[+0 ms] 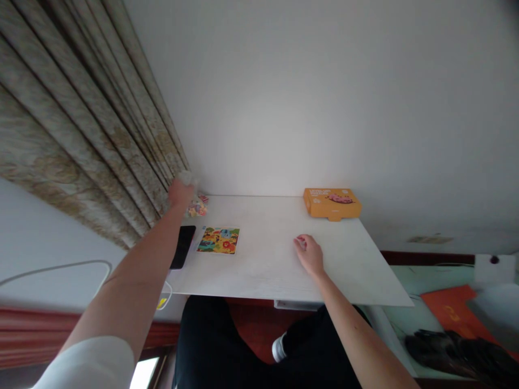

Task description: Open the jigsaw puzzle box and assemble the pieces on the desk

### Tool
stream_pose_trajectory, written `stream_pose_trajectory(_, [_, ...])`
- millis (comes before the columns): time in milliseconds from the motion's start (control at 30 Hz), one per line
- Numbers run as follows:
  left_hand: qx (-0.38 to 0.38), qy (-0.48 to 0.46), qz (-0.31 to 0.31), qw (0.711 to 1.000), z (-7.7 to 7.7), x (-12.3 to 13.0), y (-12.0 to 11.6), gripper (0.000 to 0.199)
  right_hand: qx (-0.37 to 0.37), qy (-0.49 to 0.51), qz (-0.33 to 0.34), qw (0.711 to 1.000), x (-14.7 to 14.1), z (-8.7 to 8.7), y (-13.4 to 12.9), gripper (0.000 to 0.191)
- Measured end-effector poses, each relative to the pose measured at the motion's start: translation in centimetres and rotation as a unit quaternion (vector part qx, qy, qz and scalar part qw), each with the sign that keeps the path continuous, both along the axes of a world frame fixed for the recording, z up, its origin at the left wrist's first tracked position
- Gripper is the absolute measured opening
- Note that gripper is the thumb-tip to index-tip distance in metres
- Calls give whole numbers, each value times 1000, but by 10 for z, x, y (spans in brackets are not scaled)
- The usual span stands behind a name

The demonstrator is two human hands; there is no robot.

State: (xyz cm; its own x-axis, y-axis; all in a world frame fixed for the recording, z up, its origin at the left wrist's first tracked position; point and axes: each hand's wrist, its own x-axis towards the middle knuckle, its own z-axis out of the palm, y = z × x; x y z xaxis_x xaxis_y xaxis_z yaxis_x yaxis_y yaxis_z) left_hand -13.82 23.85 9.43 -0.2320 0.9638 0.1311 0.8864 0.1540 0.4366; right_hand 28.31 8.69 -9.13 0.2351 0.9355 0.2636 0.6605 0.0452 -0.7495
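Observation:
At the table's far left corner, my left hand point(181, 193) is closed on the top of a clear plastic bag point(197, 207) with small colourful pieces inside. The bag's lower part is near the tabletop; whether it touches is hard to tell. My right hand point(311, 256) is over the right half of the white table point(263, 270), fingers curled in with the thumb close to them. Anything inside that hand is too small or hidden to make out. Between the hands, nearer the left, lies a square picture puzzle point(219, 240) with jungle animals.
An orange puzzle box point(332, 204) sits at the back right, against the wall. A black phone or tablet point(183, 247) lies at the left edge, partly behind my left forearm. A patterned curtain point(93, 108) hangs by the left corner. A white cable point(168, 296) dangles below.

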Motion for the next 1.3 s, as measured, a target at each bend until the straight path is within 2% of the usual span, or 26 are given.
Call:
stream_pose_trajectory(67, [10, 32, 78, 996, -6, -11, -2, 66, -1, -2, 2, 1000, 0, 0, 0, 33])
stream_pose_trajectory(133, [4, 66, 118, 991, -14, -20, -3, 58, -2, -9, 3, 1000, 1, 0, -1, 35])
stream_pose_trajectory(300, [-63, 104, 109, 987, -31, -34, -3, 37, -1, -17, 3, 1000, 1, 0, -1, 34])
stream_pose_trajectory(400, [-62, 98, 148, 982, -35, -31, -5, 50, -3, -22, 0, 1000, 1, 0, -1, 32])
stream_pose_trajectory(467, [-16, 114, 162, 980, -34, -20, -10, 68, -6, -25, -2, 1000, 0, 1, -1, 31])
stream_pose_trajectory(533, [58, 157, 129, 977, -34, -2, -18, 77, -9, -28, -4, 1000, 0, 2, -1, 30])
stream_pose_trajectory(633, [113, 225, 3, 968, -41, 30, -33, 71, -13, -31, 1, 999, 1, 2, -1, 29])
stream_pose_trajectory(700, [60, 244, -112, 961, -51, 46, -42, 68, -15, -31, 5, 999, 1, 2, -1, 28])
stream_pose_trajectory(767, [-43, 243, -215, 945, -65, 55, -49, 69, -15, -30, 5, 999, 2, 1, -1, 28])
stream_pose_trajectory(833, [-147, 230, -268, 924, -78, 59, -55, 74, -14, -33, 5, 999, 2, 1, -1, 28])
stream_pose_trajectory(933, [-232, 214, -295, 902, -90, 58, -60, 79, -11, -36, 7, 999, 1, 1, -2, 28])
stream_pose_trajectory(1133, [-249, 192, -315, 895, -98, 52, -61, 94, -7, -29, 13, 999, 1, 3, -1, 24])
stream_pose_trajectory(1300, [-288, 188, -316, 884, -97, 51, -48, 100, -7, -24, 10, 1000, 1, 2, -1, 23])
